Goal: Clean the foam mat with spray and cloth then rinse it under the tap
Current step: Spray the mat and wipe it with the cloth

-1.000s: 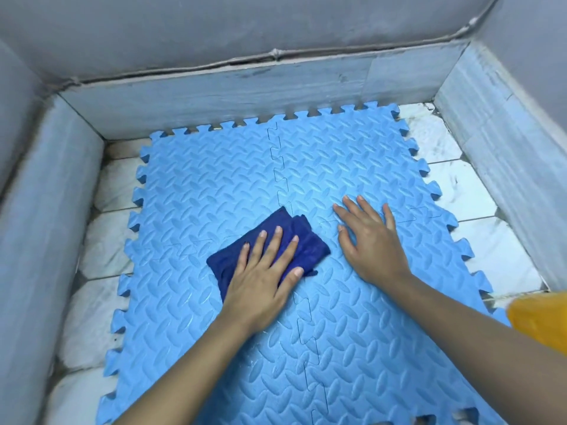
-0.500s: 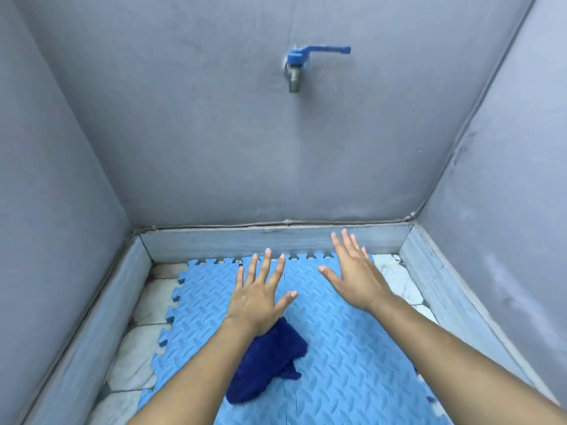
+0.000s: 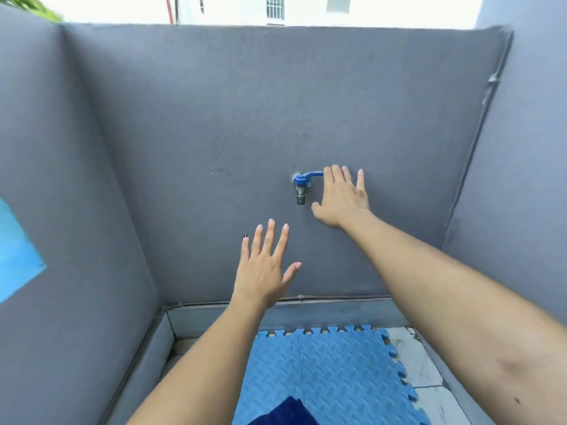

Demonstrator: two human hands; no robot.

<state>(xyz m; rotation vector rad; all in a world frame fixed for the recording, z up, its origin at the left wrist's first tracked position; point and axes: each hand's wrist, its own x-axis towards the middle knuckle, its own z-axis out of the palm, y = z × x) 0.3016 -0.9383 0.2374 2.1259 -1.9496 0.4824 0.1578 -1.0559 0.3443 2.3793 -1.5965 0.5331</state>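
Note:
A blue tap (image 3: 302, 186) with a lever handle is fixed to the grey back wall. My right hand (image 3: 342, 196) is raised to it, fingers spread, with the fingertips lying over the end of the lever. My left hand (image 3: 265, 266) hovers open in the air below and left of the tap, holding nothing. The light blue foam mat (image 3: 343, 372) lies flat on the tiled floor below. The dark blue cloth (image 3: 287, 414) rests on the mat at the bottom edge of the view, partly cut off.
Grey walls (image 3: 214, 133) close in the washing bay on three sides, with a low grey skirting (image 3: 306, 312) along the base. Pale floor tiles (image 3: 417, 363) show to the right of the mat. A blue patch (image 3: 15, 253) marks the left wall.
My left hand let go of the cloth and left it on the mat. Both hands rose from the mat, my view tilted up, and my right hand reached the tap lever.

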